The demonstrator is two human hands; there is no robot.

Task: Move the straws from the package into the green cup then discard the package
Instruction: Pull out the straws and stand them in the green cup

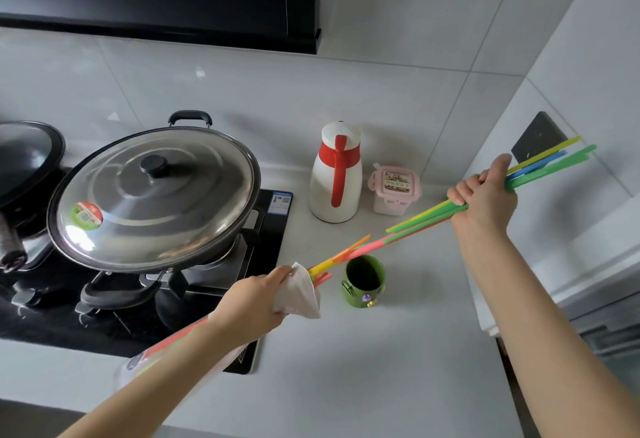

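Observation:
My right hand (485, 195) is closed around a bundle of long coloured straws (550, 166), green, yellow, blue and pink, held slanted above the counter at the right. Their lower ends hang in the air over the green cup (363, 282), which stands upright and empty on the white counter. My left hand (256, 299) grips the open mouth of the clear plastic package (301, 290), left of the cup. A few straws still poke out of that opening, and more show through the package along my left forearm.
A wok with a steel lid (152, 195) sits on the black gas stove (242, 299) at the left. A white and red jug (336, 174) and a pink-lidded box (394, 188) stand behind the cup. The wall (588, 91) is close on the right.

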